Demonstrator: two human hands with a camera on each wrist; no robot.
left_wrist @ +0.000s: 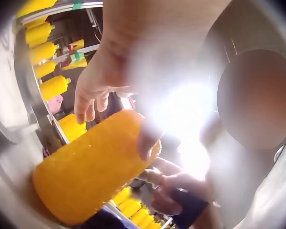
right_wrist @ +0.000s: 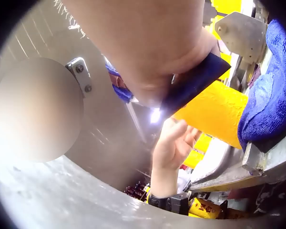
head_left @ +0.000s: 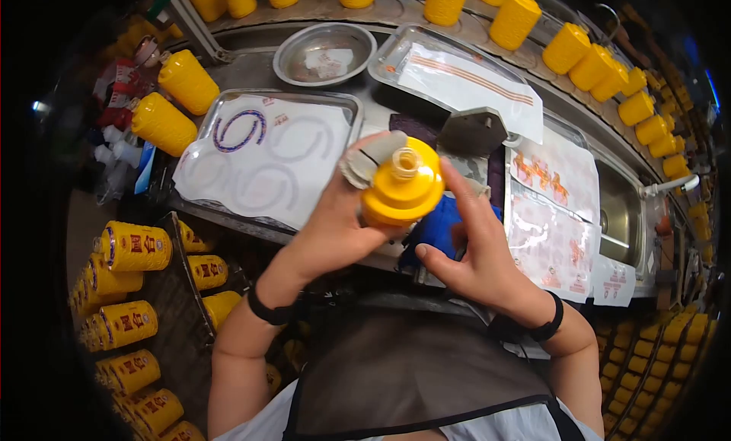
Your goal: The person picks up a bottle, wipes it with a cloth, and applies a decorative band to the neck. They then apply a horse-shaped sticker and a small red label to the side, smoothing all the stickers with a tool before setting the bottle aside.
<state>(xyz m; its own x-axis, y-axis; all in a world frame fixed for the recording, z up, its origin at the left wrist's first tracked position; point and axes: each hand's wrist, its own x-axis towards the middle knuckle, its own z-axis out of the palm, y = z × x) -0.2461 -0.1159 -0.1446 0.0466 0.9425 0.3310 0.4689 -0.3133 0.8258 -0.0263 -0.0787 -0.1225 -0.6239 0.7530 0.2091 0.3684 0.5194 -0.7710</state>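
Observation:
A yellow bottle (head_left: 407, 197) with a clear, open neck tilts toward the head camera. My left hand (head_left: 331, 220) grips it around the side, pale coverings (head_left: 369, 159) on some fingers. My right hand (head_left: 487, 258) is at the bottle's other side, index fingertip right at its shoulder. In that hand a dark blue flat piece (right_wrist: 198, 83) is held, seen also in the left wrist view beside the curled fingers. The bottle's textured body (left_wrist: 93, 169) shows no label in the left wrist view. Its lower end meets a blue cloth (right_wrist: 271, 90) in the right wrist view.
On the left, a metal tray (head_left: 354, 110) bears a decal sheet (head_left: 297, 175) with curved bands. Behind are a round metal bowl (head_left: 285, 57) and more sheets (head_left: 472, 83). A sink (head_left: 620, 205) lies right. Yellow bottles (head_left: 567, 49) line the back; labelled ones (head_left: 137, 247) stand left.

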